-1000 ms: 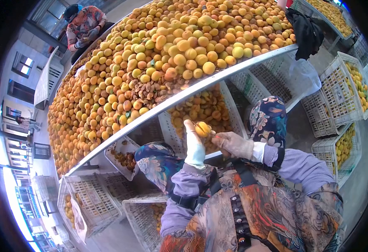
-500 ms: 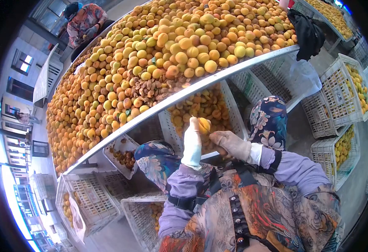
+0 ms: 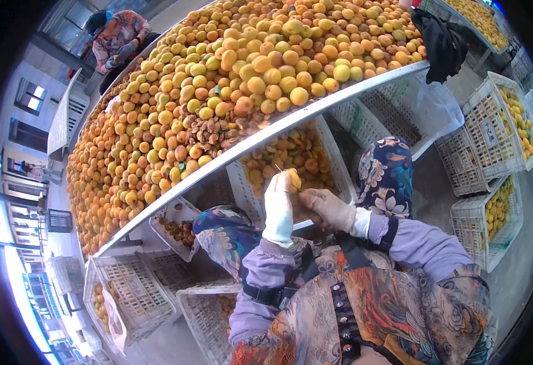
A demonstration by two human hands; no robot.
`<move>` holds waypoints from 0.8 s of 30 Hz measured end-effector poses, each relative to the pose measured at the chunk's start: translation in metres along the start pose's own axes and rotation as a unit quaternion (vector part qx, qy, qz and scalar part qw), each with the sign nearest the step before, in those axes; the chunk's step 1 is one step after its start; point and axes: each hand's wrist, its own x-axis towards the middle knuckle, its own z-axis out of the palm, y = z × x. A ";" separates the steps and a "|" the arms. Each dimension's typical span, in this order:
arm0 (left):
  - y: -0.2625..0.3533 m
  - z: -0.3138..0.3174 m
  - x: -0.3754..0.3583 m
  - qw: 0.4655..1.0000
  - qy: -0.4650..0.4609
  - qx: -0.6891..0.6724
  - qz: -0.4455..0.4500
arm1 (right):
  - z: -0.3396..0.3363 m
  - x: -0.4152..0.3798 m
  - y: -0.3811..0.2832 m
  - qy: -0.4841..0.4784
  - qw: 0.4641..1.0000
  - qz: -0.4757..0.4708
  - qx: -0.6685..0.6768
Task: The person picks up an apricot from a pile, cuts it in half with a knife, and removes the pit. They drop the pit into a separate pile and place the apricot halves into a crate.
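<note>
My left hand (image 3: 278,204), in a white glove, is closed on a yellow-orange apricot (image 3: 294,179) above a white crate (image 3: 248,193) of apricot pieces. My right hand (image 3: 330,210), in a stained pale glove, is closed just beside the fruit; what its fingers hold is hidden. Beyond both hands, a metal-edged table (image 3: 218,159) bears a large heap of whole apricots (image 3: 260,64). A small pile of brown pits (image 3: 215,131) lies near the table's edge.
A white tray (image 3: 184,246) with dark scraps stands left of my knees. Crates (image 3: 135,289) are at the lower left, and stacked crates of fruit (image 3: 491,137) at the right. Another person (image 3: 117,39) sits at the table's far left. A black cloth (image 3: 440,45) hangs over the table's corner.
My right hand has shifted slightly left, closer against the apricot. The fruit in my left hand shows less than before. The camera view has moved slightly.
</note>
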 end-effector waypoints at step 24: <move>-0.035 -0.006 0.006 0.945 0.096 -0.294 -0.108 | 0.011 0.019 -0.010 -0.063 0.964 0.155 0.208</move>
